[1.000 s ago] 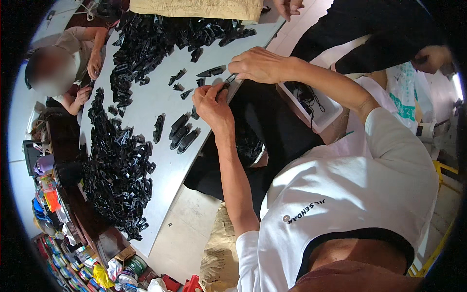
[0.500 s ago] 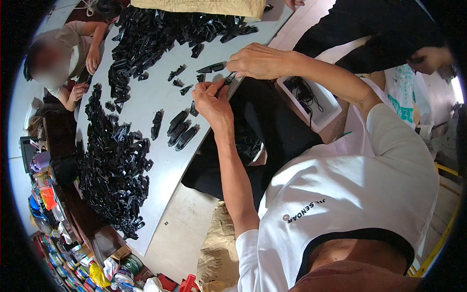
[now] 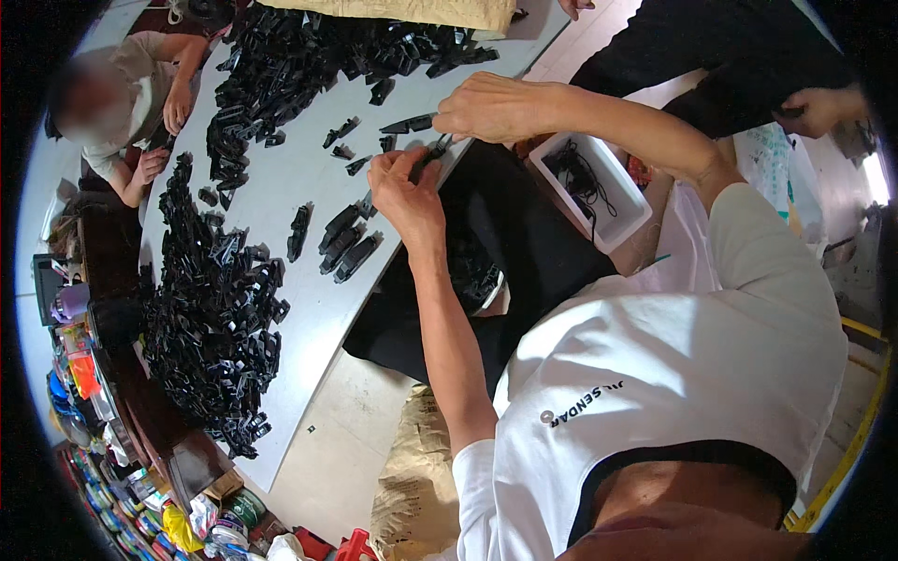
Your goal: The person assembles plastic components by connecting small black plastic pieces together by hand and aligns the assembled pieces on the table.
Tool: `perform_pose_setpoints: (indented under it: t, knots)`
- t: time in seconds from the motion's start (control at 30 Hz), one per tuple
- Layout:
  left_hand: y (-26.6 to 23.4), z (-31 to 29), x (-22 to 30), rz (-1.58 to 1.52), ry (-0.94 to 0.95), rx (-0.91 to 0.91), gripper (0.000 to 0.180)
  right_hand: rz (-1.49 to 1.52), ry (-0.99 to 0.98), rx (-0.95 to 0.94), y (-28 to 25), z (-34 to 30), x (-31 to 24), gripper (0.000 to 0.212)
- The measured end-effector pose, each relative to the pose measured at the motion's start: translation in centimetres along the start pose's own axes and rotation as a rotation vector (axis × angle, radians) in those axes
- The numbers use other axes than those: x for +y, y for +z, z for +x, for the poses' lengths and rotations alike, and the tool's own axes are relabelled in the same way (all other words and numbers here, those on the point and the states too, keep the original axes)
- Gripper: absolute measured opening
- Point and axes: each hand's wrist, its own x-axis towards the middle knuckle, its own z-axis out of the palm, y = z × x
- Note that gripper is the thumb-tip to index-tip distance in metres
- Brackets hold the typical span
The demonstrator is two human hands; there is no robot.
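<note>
My left hand is closed at the table's near edge, with a small black plastic part pinched between thumb and fingers. Just beyond it, to the right, my right hand is closed too. Its fingertips meet the end of that part, and a thin object there is too small to make out. A long pointed black part lies beside the right fingertips. Several small black pieces are scattered left of my hands. Nearer me, several larger black parts lie side by side on the white table.
Large heaps of black parts cover the table's left and far side. A paper sack lies at the back. Right of my lap stands a white tray with black cable. One person sits at left; another is at right.
The view has shifted slightly. Both hands keep nearly the same pose around the small black part, and the parts on the table lie as before.
</note>
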Motion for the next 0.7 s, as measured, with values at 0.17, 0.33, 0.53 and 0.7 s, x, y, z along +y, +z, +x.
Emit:
perform_pose_setpoints:
  t: [0.17, 0.33, 0.53, 0.7]
  knots:
    - [-0.2, 0.2, 0.3, -0.03, -0.014, -0.017, 0.027, -0.015, -0.031, -0.003, -0.2, 0.0, -0.1, 0.016]
    - [-0.6, 0.3, 0.1, -0.024, -0.024, -0.011, 0.025, -0.002, -0.028, 0.007, 0.2, 0.3, -0.5, 0.013]
    - [-0.5, 0.3, 0.1, -0.016, 0.009, -0.015, 0.024, -0.026, -0.01, 0.008, 0.0, 0.2, -0.8, 0.01]
    - [-0.7, 0.1, 0.3, -0.053, -0.012, -0.011, 0.027, -0.05, 0.001, 0.032, 0.1, -0.1, -0.8, 0.011]
